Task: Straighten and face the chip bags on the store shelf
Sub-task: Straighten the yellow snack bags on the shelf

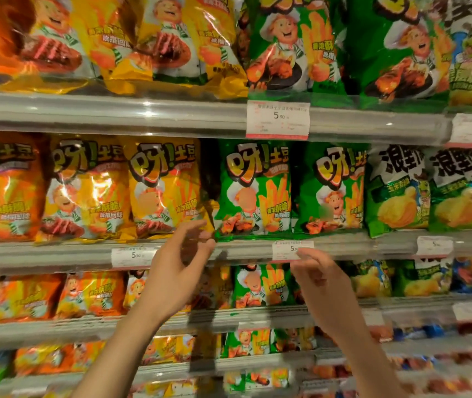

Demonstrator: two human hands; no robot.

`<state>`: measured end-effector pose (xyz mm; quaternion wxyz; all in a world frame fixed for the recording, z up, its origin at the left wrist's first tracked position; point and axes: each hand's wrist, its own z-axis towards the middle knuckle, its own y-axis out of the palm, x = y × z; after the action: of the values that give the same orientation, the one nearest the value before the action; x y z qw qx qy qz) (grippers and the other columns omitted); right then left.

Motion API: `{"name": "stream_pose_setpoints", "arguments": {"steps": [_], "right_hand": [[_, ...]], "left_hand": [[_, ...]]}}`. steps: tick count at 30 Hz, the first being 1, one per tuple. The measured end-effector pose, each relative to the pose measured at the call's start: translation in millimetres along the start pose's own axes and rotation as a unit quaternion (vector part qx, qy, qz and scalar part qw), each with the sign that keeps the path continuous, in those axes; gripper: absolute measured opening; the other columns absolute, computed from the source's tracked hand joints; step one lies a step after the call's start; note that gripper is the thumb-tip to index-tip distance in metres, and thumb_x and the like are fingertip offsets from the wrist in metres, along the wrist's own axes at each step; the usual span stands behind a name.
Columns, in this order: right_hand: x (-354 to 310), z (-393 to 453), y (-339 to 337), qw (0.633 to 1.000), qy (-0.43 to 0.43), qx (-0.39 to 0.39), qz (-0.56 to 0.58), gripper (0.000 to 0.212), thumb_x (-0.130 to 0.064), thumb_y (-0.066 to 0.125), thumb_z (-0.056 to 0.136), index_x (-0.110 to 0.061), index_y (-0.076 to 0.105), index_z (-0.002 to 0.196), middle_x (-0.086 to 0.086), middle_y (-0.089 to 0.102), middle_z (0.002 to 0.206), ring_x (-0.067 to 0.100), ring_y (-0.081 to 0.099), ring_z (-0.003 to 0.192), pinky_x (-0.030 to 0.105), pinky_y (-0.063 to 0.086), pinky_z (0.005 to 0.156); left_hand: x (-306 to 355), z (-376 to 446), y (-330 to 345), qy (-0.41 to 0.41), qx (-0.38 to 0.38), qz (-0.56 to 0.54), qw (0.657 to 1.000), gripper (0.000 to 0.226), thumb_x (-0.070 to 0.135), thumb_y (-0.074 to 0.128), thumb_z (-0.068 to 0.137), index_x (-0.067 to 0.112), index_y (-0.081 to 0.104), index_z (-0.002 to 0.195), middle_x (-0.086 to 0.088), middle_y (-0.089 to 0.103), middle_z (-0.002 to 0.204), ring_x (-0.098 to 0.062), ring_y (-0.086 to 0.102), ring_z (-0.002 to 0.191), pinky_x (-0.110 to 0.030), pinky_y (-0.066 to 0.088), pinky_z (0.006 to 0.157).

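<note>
Upright chip bags fill the middle shelf (56,255): an orange bag (2,191), two yellow bags (85,191) (163,188), two green bags (253,191) (329,191), then white-and-green bags (398,191). A dark gap shows between the second yellow bag and the first green bag. My left hand (177,265) is raised in front of the shelf rail below that gap, fingers spread, holding nothing. My right hand (318,280) hangs just under the green bag's price tag (292,249), fingers loosely curled and empty. Neither hand touches a bag.
The top shelf (114,113) carries larger yellow and green bags of the same brand, with a price tag (277,119) on its rail. Lower shelves hold smaller orange, yellow, green and blue bags, blurred towards the bottom.
</note>
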<state>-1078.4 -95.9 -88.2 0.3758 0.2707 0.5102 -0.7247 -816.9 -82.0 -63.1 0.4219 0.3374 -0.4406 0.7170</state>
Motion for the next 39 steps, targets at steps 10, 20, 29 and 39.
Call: {"name": "stream_pose_setpoints", "arguments": {"steps": [10, 20, 29, 39], "right_hand": [[-2, -38, 34, 0.998, 0.054, -0.032, 0.015, 0.033, -0.045, 0.057, 0.094, -0.029, 0.061, 0.123, -0.012, 0.071, 0.088, 0.000, 0.064, 0.068, 0.015, 0.047, 0.057], [-9, -14, 32, 0.999, -0.027, -0.023, 0.041, 0.008, -0.016, 0.067, 0.092, -0.020, 0.065, 0.099, -0.025, 0.068, 0.076, -0.002, 0.063, 0.069, 0.007, 0.042, 0.058], [-47, 12, 65, 0.998, -0.044, -0.037, 0.033, 0.024, -0.042, 0.053, 0.095, -0.026, 0.064, 0.110, -0.014, 0.071, 0.079, 0.006, 0.067, 0.072, 0.015, 0.049, 0.067], [-150, 84, 141, 0.998, -0.019, -0.037, 0.050, 0.070, -0.057, 0.050, 0.097, -0.026, 0.026, 0.155, -0.006, 0.034, 0.158, 0.014, 0.035, 0.144, 0.034, 0.029, 0.116]], "left_hand": [[-42, -51, -45, -0.093, 0.040, -0.024, 0.995, 0.023, 0.032, 0.061, 0.097, 0.037, 0.061, 0.119, 0.026, 0.069, 0.104, 0.003, 0.066, 0.099, -0.010, 0.049, 0.076], [-26, -47, -56, -0.099, 0.102, -0.023, 0.990, 0.023, 0.039, 0.062, 0.094, 0.041, 0.063, 0.117, 0.020, 0.071, 0.104, 0.003, 0.066, 0.101, -0.009, 0.049, 0.077], [-17, -4, -77, -0.025, 0.148, 0.022, 0.988, 0.041, 0.041, 0.061, 0.095, 0.035, 0.052, 0.135, 0.020, 0.059, 0.123, 0.010, 0.054, 0.113, -0.007, 0.043, 0.087], [-17, 74, -72, -0.007, 0.115, 0.057, 0.992, 0.079, 0.034, 0.059, 0.099, 0.013, 0.012, 0.159, -0.001, 0.019, 0.165, -0.013, 0.016, 0.151, -0.021, 0.013, 0.116]]}}
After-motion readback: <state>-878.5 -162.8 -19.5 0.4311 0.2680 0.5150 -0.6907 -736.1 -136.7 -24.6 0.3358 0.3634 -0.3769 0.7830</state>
